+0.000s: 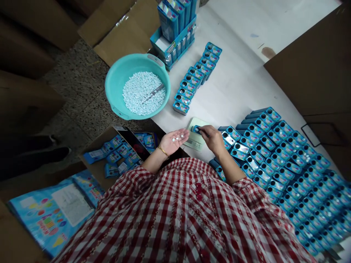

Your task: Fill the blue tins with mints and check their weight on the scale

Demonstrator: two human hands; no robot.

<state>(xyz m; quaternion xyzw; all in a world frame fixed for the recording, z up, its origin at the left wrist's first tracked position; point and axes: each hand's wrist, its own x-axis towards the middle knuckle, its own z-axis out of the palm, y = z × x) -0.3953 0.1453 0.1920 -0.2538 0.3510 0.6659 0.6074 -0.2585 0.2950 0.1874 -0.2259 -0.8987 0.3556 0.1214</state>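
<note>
Viewed from above, a person in a red-and-white checked top worked at a white table (233, 84); a small blue container (195, 128) sat on a pale green scale (195, 144), straight ahead of the body and between the two hands; its visible top ran longest from side to side, pointing roughly from one hand to the other. The right hand (213, 138) was the nearer, its fingertips meeting the container's right end and hiding part of it; those fingers were bent and gathered close, though whether they pinched anything could not be told. The left hand (172, 142) lay palm up and flat, fingers extended, with a few white pellets (177, 138) resting loose on it; its fingertips ended just beside the scale, to the container's left. Beyond the left hand stood a turquoise basin (112, 87) of similar pellets; many more blue containers (274, 157) stood packed in rows at the right.
</note>
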